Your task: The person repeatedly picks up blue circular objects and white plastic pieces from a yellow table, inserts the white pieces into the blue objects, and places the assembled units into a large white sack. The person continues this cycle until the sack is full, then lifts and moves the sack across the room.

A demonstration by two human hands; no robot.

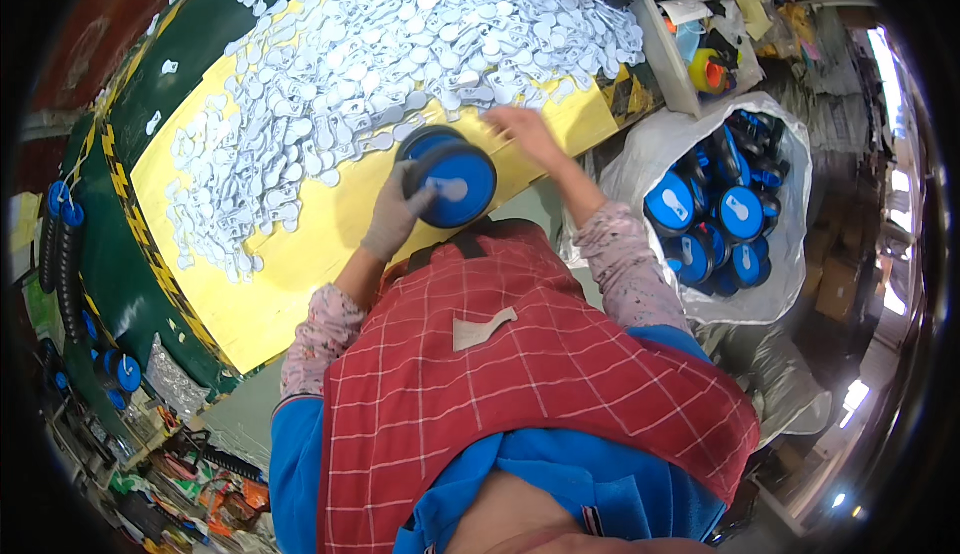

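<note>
— While the left hand has hold of it, where exactly is the blue-and-black wheel?

— Just beyond the red checked apron, between the two hands: touching the left one, apart from the right hand

— And how are they posed?

— The left, in a grey glove, is curled round the wheel's near left edge, thumb laid over the blue face beside a pale keyhole-shaped piece. The right hangs to the wheel's upper right, forearm slanting in from the lower right, fingers pointing left and loosely spread; they're blurred, so I can't tell whether they pinch anything

— What lies farther out?

— A yellow sheet on the green table, then a broad heap of pale pieces past the right fingertips; off to the right, a white sack full of similar wheels, and a pale box behind that
</note>
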